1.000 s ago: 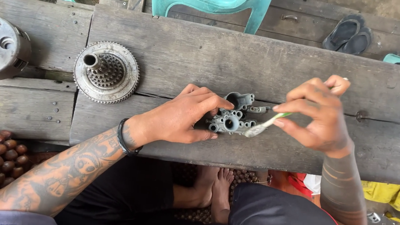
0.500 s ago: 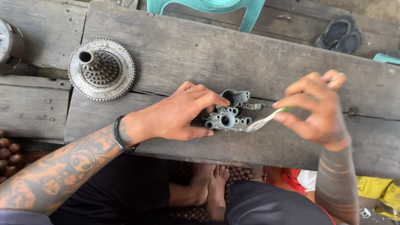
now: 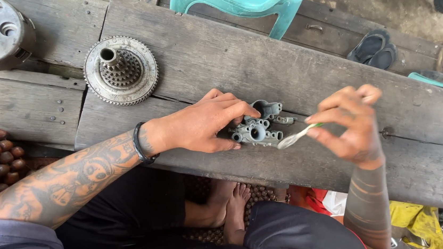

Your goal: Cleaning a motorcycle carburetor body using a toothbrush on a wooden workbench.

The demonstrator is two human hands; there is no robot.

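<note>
Your left hand (image 3: 205, 123) is clamped over the near-left side of the grey metal carburetor body (image 3: 258, 128), pinning it to the wooden plank (image 3: 227, 55). Just to its right, your right hand (image 3: 352, 125) pinches a slim brush (image 3: 296, 137) between thumb and fingertips. The brush slants down-left from that hand, its tip touching the body's right edge, so the right hand does the reaching.

Matt grey metal carburetor (image 3: 260, 127), rough wooden bench (image 3: 237, 62)
</note>
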